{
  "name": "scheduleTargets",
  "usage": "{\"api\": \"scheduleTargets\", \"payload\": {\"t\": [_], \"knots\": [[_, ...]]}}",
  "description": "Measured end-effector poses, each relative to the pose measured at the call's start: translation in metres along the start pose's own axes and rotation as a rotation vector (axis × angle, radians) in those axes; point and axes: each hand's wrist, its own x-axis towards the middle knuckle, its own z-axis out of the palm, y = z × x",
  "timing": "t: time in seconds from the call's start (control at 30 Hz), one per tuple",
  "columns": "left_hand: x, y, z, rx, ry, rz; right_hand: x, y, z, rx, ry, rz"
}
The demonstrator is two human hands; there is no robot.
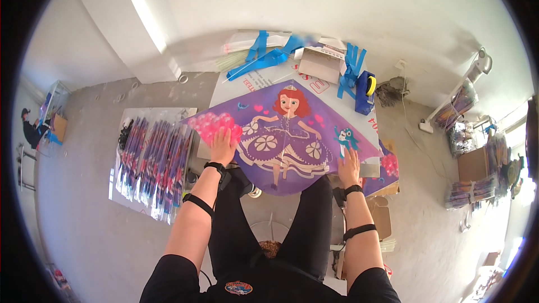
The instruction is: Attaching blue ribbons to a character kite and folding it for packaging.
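Note:
A purple kite (264, 160) printed with a red-haired princess in a gown lies spread across the table in front of me, its rounded lower end hanging over the near edge above my lap. My left hand (223, 145) rests on its left part, over the pink printed flowers, fingers spread. On the right part, just below a printed blue figure, my right hand (349, 166) lies with its fingers stretched out. Neither hand grips anything. Black straps circle both wrists and forearms.
Blue strips (264, 63), an open white box (320, 66) and a blue tape dispenser (365, 92) sit at the table's back. Packed bundles (154, 163) lie on a low board at left. A stand fan (482, 63) and stacked goods (474, 191) are at right. Another person (33, 129) sits far left.

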Motion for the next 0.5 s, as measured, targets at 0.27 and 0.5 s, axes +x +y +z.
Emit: {"api": "scheduleTargets", "payload": {"t": [0.27,0.5], "knots": [[0.020,-0.007,0.007,0.014,-0.180,-0.128,0.047,-0.003,0.014,-0.190,-0.244,-0.047],[0.052,-0.004,-0.012,0.046,-0.146,-0.136,0.098,-0.012,0.033,-0.194,-0.169,-0.104]]}}
